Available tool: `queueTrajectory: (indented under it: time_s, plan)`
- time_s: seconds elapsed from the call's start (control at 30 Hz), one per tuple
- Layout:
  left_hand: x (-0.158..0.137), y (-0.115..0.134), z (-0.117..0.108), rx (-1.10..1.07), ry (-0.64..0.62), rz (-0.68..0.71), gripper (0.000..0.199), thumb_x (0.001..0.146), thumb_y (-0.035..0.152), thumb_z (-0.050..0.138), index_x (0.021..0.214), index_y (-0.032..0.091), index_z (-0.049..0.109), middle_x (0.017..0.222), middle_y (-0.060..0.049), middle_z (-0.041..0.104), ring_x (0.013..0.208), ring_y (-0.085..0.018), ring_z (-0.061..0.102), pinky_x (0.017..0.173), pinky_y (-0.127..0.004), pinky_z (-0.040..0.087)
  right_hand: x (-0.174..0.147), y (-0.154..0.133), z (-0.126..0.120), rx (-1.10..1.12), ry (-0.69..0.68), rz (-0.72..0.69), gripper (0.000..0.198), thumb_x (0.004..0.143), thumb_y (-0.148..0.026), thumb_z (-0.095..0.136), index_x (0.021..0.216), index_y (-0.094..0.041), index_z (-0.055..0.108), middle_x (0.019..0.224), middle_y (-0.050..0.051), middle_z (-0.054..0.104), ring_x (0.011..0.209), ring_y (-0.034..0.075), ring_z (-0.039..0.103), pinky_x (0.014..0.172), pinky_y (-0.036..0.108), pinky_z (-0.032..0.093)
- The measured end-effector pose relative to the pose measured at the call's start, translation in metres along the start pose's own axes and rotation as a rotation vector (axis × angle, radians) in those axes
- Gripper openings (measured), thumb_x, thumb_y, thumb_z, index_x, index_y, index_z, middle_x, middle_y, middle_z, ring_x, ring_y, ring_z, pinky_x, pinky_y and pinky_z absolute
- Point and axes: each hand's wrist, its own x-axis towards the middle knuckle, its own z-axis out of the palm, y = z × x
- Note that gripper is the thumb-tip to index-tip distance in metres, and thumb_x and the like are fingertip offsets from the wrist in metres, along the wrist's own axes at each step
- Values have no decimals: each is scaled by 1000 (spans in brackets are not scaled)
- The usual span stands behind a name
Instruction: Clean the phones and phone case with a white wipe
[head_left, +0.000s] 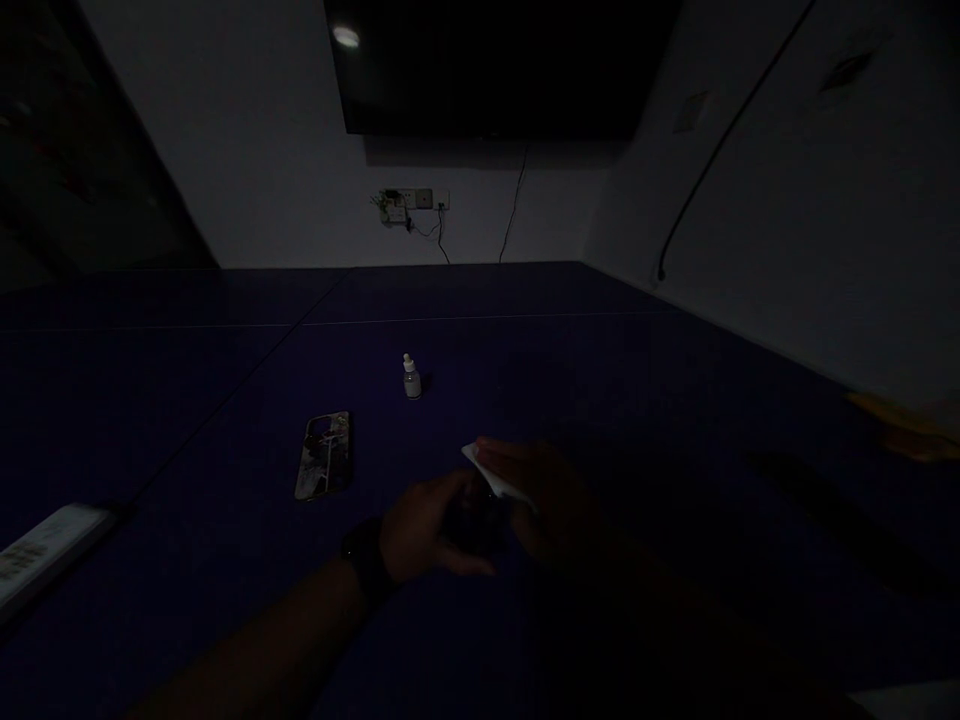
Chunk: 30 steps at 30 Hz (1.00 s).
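Note:
My left hand [427,525], with a dark band on the wrist, curls its fingers and thumb around the edges of a dark object [474,520]. The light is too dim to tell what kind of object it is. A folded white cloth or tissue [499,482] lies under the fingers of my right hand [551,490], pressed against the object's upper right side. Left of my hands is a phone case [325,458] with a camera cutout and a dark printed pattern. A small dropper bottle [412,382] with a white top stands upright farther back.
A white power strip or long box [49,550] lies at the left edge of the dark blue table [247,580]. Something yellow [904,425] sits at the right. Behind are a wall-mounted screen [495,70], sockets [420,198] and hanging cables [514,205].

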Motion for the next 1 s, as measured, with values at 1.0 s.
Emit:
queueTrajectory:
  time_s: [1.0]
  plan:
    - [-4,18,26,-656,38,-336,65,74,71,72,99,13,55,72,0,57,57,-12,56,46,-21,47,0,36,14,-20,-229,52,68,81,0,39,147,-17,44,144,12,58,127,20,58,95,38,48]
